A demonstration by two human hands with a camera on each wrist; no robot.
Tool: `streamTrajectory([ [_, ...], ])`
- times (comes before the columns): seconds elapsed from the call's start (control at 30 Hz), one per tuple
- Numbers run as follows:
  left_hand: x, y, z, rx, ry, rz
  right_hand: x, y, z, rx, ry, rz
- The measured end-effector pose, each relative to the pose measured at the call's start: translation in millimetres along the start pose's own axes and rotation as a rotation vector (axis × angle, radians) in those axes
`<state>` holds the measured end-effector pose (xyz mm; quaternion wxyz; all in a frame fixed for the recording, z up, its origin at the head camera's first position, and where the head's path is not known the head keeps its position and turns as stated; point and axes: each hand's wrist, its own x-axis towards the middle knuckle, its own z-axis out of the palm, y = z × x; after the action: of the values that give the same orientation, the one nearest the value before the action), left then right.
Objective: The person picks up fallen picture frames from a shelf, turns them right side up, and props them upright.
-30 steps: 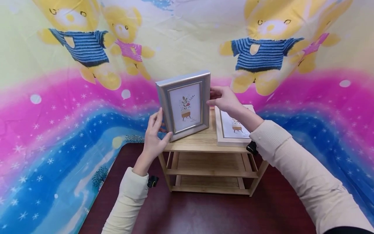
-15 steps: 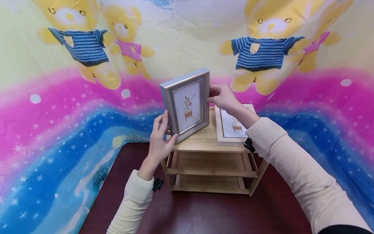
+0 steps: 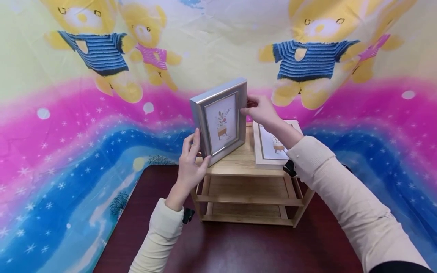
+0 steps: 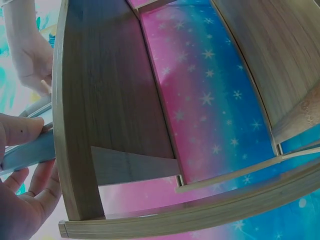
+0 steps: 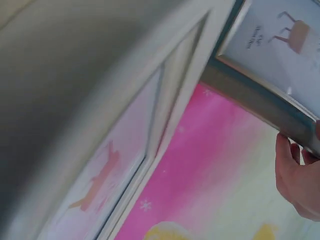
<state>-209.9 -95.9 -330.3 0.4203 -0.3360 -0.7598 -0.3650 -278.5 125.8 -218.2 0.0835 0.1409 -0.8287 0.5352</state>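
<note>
A silver-grey picture frame [image 3: 223,121] with a potted-plant print stands upright, turned at an angle, on the left part of a wooden rack's top [image 3: 235,161]. My left hand [image 3: 191,165] holds its lower left corner, thumb in front and fingers at the side and back. With thumb and fingertips, my right hand [image 3: 261,112] pinches its right edge at mid-height. Both grips show in the left wrist view, where the frame's edge [image 4: 30,152] lies between left thumb and fingers. Right of it, a white picture frame [image 3: 257,155] lies face up, partly hidden by my right forearm.
Two lower shelves [image 3: 246,187] of the rack sit beneath the top. The rack stands on a dark red table [image 3: 218,246]. Behind it hangs a cloth backdrop [image 3: 218,45] printed with bears and snowflakes, close to the rack's back.
The silver-grey frame's left side has swung right and toward me, so it faces more sideways. My left hand has moved right with it; the right hand keeps its hold.
</note>
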Motion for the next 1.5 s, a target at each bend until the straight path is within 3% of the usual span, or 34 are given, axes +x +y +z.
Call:
streamTrajectory([
  [0.23,0.8,0.9,-0.2,-0.006,0.012,-0.009,-4,-20,0,0.218,0.153,-0.079],
  [0.4,0.0,1.0,-1.1,0.006,0.01,-0.018,-7,-26,1,0.232,0.144,-0.128],
  [0.8,-1.8,6.8,7.6,0.063,0.021,-0.034,-8,-24,12,0.018,0.015,-0.179],
  [0.93,-1.1,11.6,12.0,0.104,0.042,-0.031,-7,-23,13,-0.102,0.015,-0.215],
  [1.1,-0.6,16.7,16.4,0.146,0.07,-0.031,-7,-23,13,-0.151,0.006,-0.223],
  [1.2,-0.5,18.1,18.3,0.101,0.093,-0.053,-7,-23,14,-0.142,-0.003,-0.235],
  [1.4,1.5,20.2,21.0,-0.084,0.118,-0.14,-6,-23,16,-0.123,-0.035,-0.293],
  [1.5,1.9,21.2,21.4,-0.119,0.126,-0.161,-6,-22,17,-0.126,-0.055,-0.308],
])
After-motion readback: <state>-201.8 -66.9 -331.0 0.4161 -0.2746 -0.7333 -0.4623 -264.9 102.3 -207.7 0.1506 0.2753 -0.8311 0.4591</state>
